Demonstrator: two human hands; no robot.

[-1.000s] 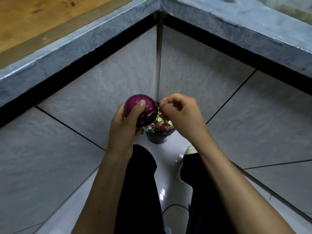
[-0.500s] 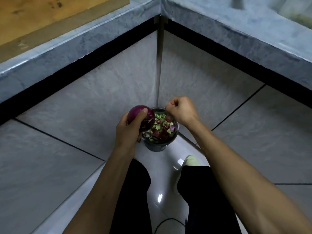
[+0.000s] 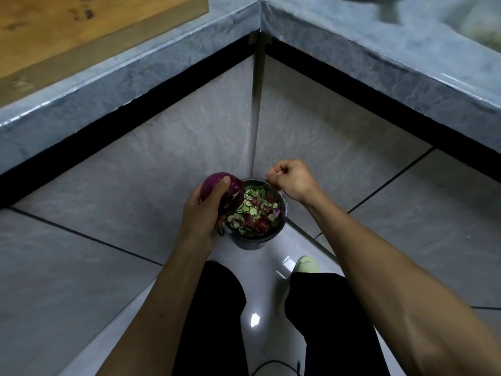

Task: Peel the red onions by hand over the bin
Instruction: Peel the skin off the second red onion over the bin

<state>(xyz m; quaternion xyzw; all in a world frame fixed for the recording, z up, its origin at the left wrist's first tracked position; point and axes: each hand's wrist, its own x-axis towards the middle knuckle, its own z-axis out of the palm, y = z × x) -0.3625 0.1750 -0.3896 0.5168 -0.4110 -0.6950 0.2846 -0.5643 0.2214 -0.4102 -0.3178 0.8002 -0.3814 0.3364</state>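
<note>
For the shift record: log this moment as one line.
left hand: grips red onion | right hand: fingers curled, contents unclear, above bin rim | bin: vegetable slices and peelings | stage: peeling underway

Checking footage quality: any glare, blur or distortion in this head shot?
Head view: bright glare spots on the glossy floor between the legs; top right corner of the counter smeared by blur; wide-angle lens stretches the forearms; red onion and bin dim but readable.

Glossy red onion [image 3: 217, 183], wooden board [image 3: 81, 31], polished stone counter [image 3: 162, 66]
</note>
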